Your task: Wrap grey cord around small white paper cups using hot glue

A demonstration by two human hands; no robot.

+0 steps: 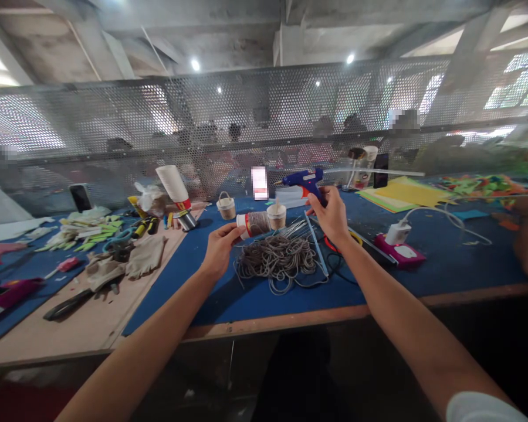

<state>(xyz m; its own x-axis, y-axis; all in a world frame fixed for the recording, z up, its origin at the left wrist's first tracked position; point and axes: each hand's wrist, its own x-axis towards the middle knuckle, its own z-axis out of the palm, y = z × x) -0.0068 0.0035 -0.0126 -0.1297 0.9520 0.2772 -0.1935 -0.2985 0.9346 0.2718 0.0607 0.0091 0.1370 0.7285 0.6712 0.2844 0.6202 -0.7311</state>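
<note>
Head view: a paper cup [256, 224] and a blue glue gun [305, 177] held above a blue tabletop [466, 266], under a concrete ceiling [229, 35].
Perforated metal screen [246, 97] stands along the table's far side, with ceiling lights beyond. Left hand [220, 249] is closed around the white end of the cup, which lies sideways over a loose heap of grey cord [277, 261]; right hand [331, 214] wraps the gun's handle, its nozzle pointing left, near the cup.
</note>
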